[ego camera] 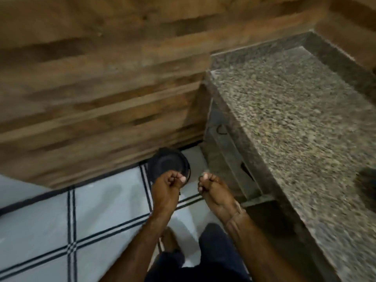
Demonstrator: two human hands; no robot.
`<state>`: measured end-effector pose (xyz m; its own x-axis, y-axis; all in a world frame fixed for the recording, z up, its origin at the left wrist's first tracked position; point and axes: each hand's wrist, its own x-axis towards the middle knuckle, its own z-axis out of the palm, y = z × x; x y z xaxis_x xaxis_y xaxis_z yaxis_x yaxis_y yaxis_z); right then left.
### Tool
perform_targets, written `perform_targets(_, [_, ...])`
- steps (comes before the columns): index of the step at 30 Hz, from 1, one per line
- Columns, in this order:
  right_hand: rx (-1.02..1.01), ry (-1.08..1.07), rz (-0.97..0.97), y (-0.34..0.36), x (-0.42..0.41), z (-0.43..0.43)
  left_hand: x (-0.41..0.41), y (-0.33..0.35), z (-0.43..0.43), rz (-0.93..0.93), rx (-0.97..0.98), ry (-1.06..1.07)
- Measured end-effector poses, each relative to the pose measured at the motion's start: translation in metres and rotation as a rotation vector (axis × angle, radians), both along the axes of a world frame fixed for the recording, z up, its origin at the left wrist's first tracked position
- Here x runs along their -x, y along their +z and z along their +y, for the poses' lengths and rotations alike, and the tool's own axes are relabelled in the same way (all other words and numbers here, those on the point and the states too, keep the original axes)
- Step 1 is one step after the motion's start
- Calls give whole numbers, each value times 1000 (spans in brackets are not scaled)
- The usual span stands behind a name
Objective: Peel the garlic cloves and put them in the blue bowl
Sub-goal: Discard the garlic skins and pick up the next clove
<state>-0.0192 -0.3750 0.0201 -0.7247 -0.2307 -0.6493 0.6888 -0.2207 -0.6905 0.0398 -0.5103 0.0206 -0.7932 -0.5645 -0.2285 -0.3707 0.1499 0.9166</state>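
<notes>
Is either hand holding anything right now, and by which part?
It cannot be told. The left hand and the right hand both have curled fingers, near a round black object on the floor, and blur hides whether anything sits inside them.

A home kitchen: speckled granite counter (295, 119), tiled floor (40, 231), wood-patterned wall (91, 68).

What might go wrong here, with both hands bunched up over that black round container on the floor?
1. The right hand appears to be beside the black round container, over the tiled floor; anything it lets go would likely miss.
2. The left hand only overlaps the container's near rim, so scraps may fall short.
3. The granite counter has its edge close by the right forearm; a quick turn might knock it.
</notes>
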Motion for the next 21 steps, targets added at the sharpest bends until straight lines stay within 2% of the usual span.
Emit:
perform_targets(8, [-108,143,-84,-21,34,-93,0,-25,-89,-73,11,171])
perform_targets(13, [-125,150,-212,-54,63,-128,23,-51,-122,-165,-26,229])
perform_targets(17, [-144,159,-297,-117,89,-138,42,-113,-135,-339,-209,260])
perform_targets(21, [-210,118,-365,-218,112,-159,77,-215,-143,-511,-482,400])
